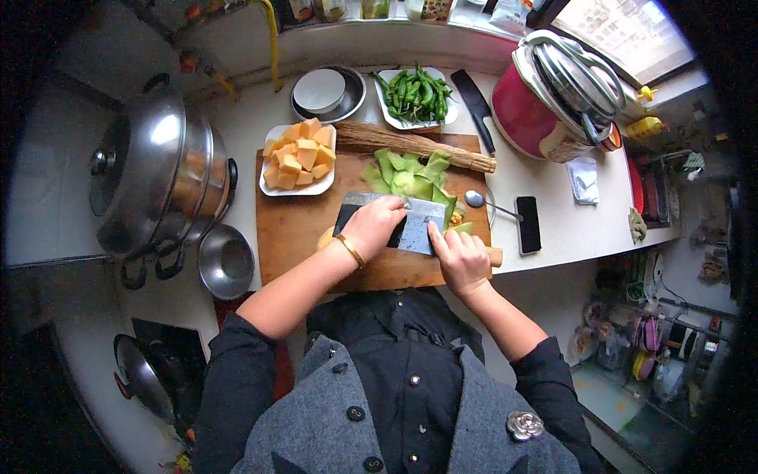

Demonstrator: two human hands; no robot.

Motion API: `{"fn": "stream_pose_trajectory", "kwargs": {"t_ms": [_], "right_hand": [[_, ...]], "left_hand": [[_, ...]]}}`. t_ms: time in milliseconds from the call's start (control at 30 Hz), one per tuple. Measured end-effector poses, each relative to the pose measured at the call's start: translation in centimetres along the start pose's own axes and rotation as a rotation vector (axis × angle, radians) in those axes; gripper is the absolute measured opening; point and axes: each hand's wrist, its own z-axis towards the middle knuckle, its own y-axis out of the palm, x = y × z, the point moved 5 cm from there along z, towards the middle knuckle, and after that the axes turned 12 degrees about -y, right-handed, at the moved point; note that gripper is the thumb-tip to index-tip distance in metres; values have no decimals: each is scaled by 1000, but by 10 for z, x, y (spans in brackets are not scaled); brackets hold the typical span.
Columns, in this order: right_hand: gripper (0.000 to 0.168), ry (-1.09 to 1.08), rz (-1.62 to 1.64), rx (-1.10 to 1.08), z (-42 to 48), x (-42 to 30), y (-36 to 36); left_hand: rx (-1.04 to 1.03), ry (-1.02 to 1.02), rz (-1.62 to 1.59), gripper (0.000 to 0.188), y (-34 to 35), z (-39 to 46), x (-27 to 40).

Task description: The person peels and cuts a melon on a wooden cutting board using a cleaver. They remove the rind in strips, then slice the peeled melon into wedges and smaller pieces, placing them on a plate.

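A broad cleaver (417, 228) lies across the wooden cutting board (290, 255), its blade tilted flat towards me. My right hand (465, 258) grips it where blade meets wooden handle (495, 256), index finger laid along the blade. My left hand (374, 228), with a gold bangle at the wrist, rests on the blade with fingers curled; whether it grips anything is hidden. Just beyond the blade sits a heap of green peelings (411, 175). A pale yellowish piece (325, 238) peeks out left of my left wrist. What lies under the blade cannot be seen.
White trays hold orange squash chunks (299, 155) and green peppers (414, 95). A straw bundle (414, 145) crosses the board's back edge. Right of it are a black knife (475, 109), spoon (475, 199), phone (528, 225) and electric cooker (551, 101). A steamer pot (160, 172) and steel bowl (226, 260) stand left.
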Motion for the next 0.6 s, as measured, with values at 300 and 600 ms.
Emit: {"fn": "stream_pose_trajectory", "kwargs": {"t_ms": [300, 600], "right_hand": [[34, -9, 80, -1, -22, 14, -5], [27, 668, 857, -187, -52, 37, 6]], "left_hand": [[16, -37, 46, 37, 16, 59, 0], [686, -277, -144, 16, -108, -44, -1]]}}
